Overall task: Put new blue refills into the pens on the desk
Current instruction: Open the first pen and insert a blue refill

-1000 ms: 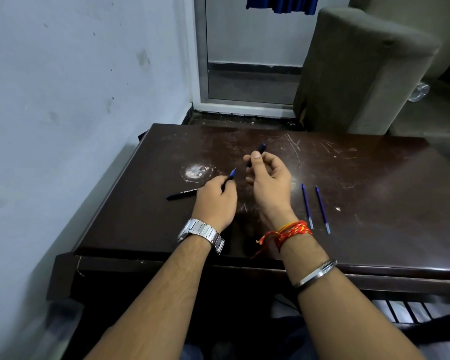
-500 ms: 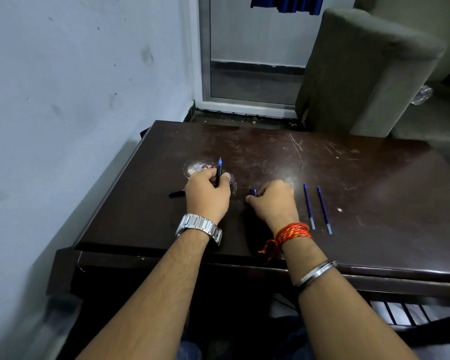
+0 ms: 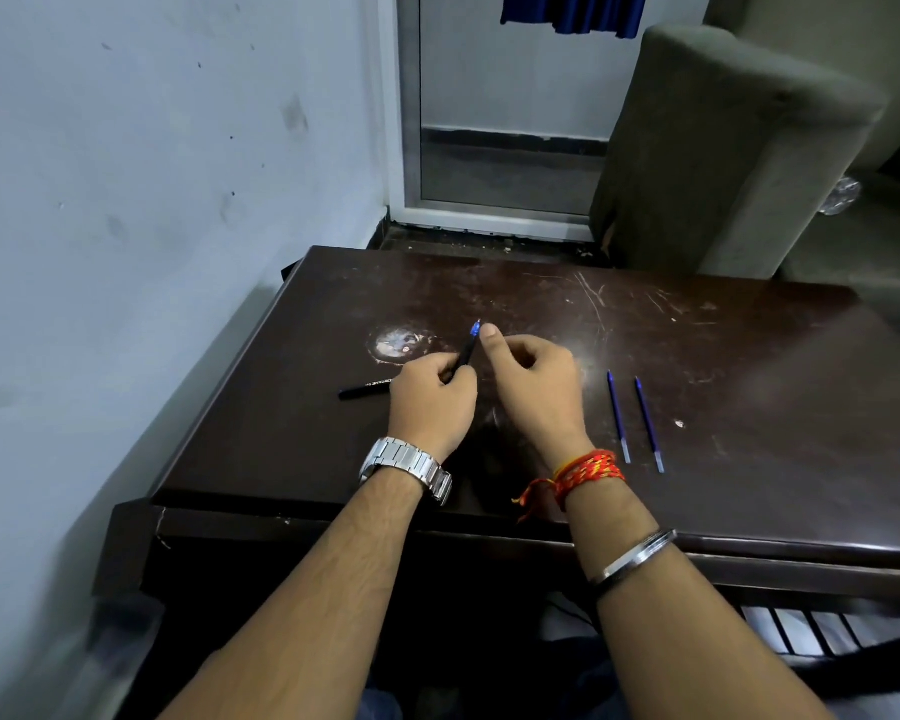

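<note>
My left hand [image 3: 432, 402] is shut on a black pen [image 3: 466, 353] and holds it tilted, blue tip pointing up and away from me. My right hand [image 3: 536, 387] has come in from the right, fingers curled, with its thumb and forefinger pinching the pen's blue front end. A second black pen [image 3: 365, 391] with white lettering lies on the dark desk [image 3: 749, 381], partly hidden behind my left hand. Two blue refills [image 3: 618, 415] [image 3: 648, 423] lie side by side to the right of my right hand.
A pale worn patch [image 3: 398, 345] marks the desk beyond my left hand. A white wall [image 3: 126, 226] runs along the desk's left edge. A grey armchair [image 3: 723, 148] stands behind the far right edge, next to a doorway [image 3: 505, 122].
My right hand lowered a small dark piece to the desk, then rose empty to the tip of the pen in my left hand. My left hand turned the pen upright, then tilted it rightwards.
</note>
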Motion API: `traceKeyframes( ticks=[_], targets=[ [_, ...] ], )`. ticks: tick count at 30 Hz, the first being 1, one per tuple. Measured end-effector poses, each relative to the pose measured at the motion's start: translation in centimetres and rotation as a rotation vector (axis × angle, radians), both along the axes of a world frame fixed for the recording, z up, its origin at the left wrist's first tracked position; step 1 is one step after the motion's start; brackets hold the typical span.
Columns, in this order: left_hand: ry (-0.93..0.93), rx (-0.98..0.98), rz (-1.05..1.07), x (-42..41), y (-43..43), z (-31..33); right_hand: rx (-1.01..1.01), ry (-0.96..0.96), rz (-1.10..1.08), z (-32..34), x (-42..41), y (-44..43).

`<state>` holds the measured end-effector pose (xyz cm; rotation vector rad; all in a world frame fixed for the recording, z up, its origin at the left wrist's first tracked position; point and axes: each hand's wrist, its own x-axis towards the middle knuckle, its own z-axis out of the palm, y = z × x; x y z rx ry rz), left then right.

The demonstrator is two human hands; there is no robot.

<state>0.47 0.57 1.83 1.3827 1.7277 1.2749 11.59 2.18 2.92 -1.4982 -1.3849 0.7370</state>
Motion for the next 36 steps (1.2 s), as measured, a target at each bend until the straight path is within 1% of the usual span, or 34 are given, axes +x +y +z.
traceKeyframes(
  ticks=[2,3,5,7,9,11,13,17,21,23,25,27,29,31,36],
  targets=[
    [0.042,0.016,-0.037,0.22,-0.2,0.06,-0.02,0.13,0.066,-0.27,-0.52,0.1],
    [0.066,0.033,-0.048,0.34,-0.34,0.08,-0.03,0.156,0.071,-0.4,-0.73,0.18],
    [0.097,0.074,-0.069,0.49,-0.59,0.09,-0.037,0.199,0.04,-0.51,-0.91,0.25],
    [0.081,0.103,-0.082,0.49,-0.64,0.1,-0.031,0.27,0.019,-0.53,-0.78,0.32],
    [0.074,0.123,-0.05,0.35,-0.55,0.03,-0.004,0.271,0.021,-0.44,-0.52,0.42],
    [0.106,0.145,-0.016,0.23,-0.46,0.0,0.039,0.206,0.042,-0.2,-0.43,0.39],
    [0.108,0.151,-0.038,0.26,-0.52,0.1,0.073,0.148,0.066,-0.02,-0.53,0.27],
    [0.118,0.168,-0.088,0.55,-0.5,0.19,0.097,0.139,0.087,0.14,-0.45,0.2],
    [0.056,0.18,-0.13,0.25,-0.48,0.21,0.052,0.333,0.136,0.24,-0.17,0.38],
    [0.044,0.194,-0.117,0.06,-0.61,0.21,0.042,0.381,0.176,0.2,0.03,0.48],
    [0.057,0.209,-0.089,0.0,-0.7,0.24,0.021,0.429,0.168,0.2,0.02,0.43],
    [0.081,0.213,-0.073,-0.04,-0.67,0.23,0.02,0.452,0.108,0.1,-0.17,0.41],
    [0.106,0.21,-0.088,-0.07,-0.56,0.13,0.049,0.423,0.059,0.06,-0.33,0.38],
    [0.106,0.209,-0.11,-0.01,-0.51,0.05,0.057,0.427,0.073,0.02,-0.33,0.41],
    [0.059,0.22,-0.12,0.16,-0.49,0.04,0.001,0.546,0.144,0.36,-0.39,0.46]
  ],
)
